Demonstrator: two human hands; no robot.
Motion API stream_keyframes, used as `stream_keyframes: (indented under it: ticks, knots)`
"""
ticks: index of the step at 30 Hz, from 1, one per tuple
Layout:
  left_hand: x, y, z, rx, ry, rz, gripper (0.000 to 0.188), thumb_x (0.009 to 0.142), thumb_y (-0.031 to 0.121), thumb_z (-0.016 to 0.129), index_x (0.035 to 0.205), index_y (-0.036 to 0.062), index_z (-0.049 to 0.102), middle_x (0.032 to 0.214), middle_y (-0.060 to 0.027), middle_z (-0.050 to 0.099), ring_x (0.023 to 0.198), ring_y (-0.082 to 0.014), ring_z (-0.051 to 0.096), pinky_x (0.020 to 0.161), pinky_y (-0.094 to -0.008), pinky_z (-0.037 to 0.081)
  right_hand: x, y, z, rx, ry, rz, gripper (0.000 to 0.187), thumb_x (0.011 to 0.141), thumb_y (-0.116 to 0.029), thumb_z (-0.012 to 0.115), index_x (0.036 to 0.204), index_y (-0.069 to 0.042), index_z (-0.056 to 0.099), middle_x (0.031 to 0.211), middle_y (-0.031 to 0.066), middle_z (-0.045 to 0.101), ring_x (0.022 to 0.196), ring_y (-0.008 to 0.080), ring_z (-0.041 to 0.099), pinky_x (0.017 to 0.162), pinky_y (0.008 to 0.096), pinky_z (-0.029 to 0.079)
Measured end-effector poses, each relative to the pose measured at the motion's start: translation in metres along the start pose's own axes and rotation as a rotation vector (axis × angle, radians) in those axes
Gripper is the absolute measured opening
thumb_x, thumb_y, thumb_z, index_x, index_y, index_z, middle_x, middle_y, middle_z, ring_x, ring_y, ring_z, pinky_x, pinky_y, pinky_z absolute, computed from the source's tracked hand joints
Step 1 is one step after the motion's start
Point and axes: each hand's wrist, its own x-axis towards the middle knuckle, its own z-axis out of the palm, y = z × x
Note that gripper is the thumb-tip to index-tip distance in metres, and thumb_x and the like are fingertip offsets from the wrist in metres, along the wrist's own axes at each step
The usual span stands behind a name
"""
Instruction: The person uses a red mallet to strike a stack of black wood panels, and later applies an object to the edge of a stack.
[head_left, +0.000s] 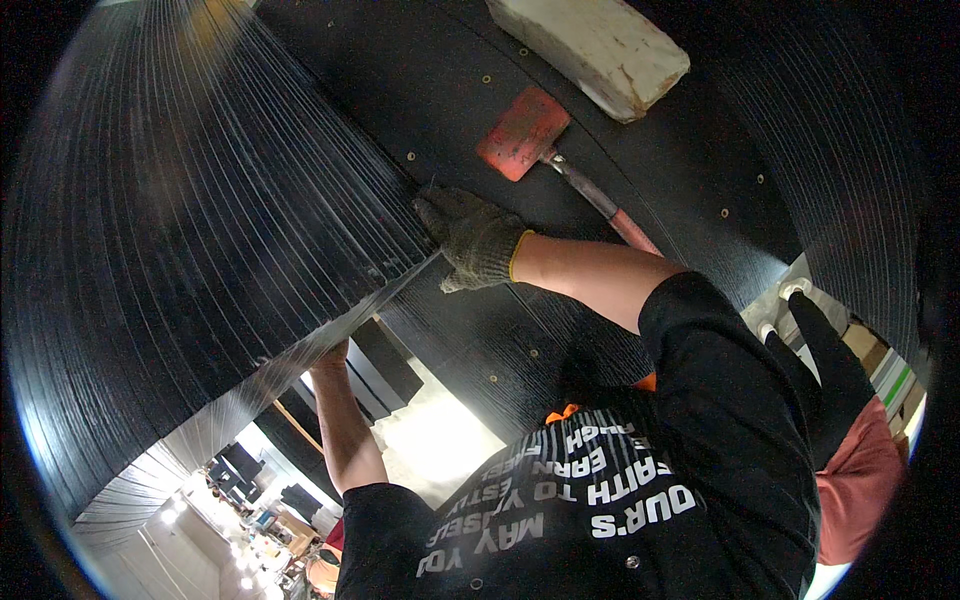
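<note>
A large black ribbed bundle (230,230) fills the left side, with fine lines running along it and clear film (260,385) stretched over its near end. My right hand (478,238), in a grey knit glove with a yellow cuff, is at the bundle's right corner. Its thumb and fingers lie to either side of that corner, closed on it. Bare up to the wrist, my left arm reaches up beneath the bundle's near edge. Of my left hand (335,353) only a part shows; the fingers are hidden behind the film and the bundle.
On the dark surface (450,110) lies a mallet (527,132) with a worn red head. Beyond it is a long whitish block (610,60). Another ribbed black bundle (850,170) stands at the right. A person in a red garment (852,480) is at the lower right.
</note>
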Motion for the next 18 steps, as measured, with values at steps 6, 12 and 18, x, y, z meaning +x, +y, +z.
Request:
stream_keyframes:
  ticks: [6, 12, 18]
  knots:
    - [0.004, -0.002, 0.008, -0.039, -0.141, -0.017, 0.042, 0.082, 0.046, 0.066, 0.109, 0.0138, 0.069, 0.116, -0.012, 0.066, 0.113, -0.0383, 0.057, 0.104, -0.0544, 0.037, 0.0, 0.001, -0.003, -0.054, -0.024, 0.01, 0.109, 0.072, -0.057, 0.072, 0.146, 0.003, 0.02, 0.151, 0.0242, 0.021, 0.141, 0.0395, 0.019, 0.117, 0.0452, 0.015]
    - [0.009, -0.009, -0.015, 0.035, -0.034, 0.061, 0.047, 0.083, 0.05, 0.063, 0.114, 0.0155, 0.065, 0.115, -0.0075, 0.066, 0.108, -0.0322, 0.06, 0.1, -0.0538, 0.041, -0.002, -0.01, -0.023, 0.16, -0.006, 0.201, 0.106, 0.07, -0.046, 0.075, 0.148, -0.003, 0.018, 0.149, 0.0245, 0.026, 0.137, 0.0399, 0.028, 0.114, 0.0447, 0.025]
    - [0.005, 0.006, 0.017, 0.086, 0.021, 0.001, 0.052, 0.085, 0.046, 0.062, 0.124, 0.0125, 0.056, 0.128, -0.0093, 0.057, 0.122, -0.0318, 0.049, 0.107, -0.0524, 0.034, -0.012, -0.032, -0.004, 0.431, 0.226, 0.173, 0.107, 0.066, -0.022, 0.077, 0.149, -0.004, 0.011, 0.147, 0.0227, 0.03, 0.136, 0.0366, 0.032, 0.111, 0.0384, 0.031]
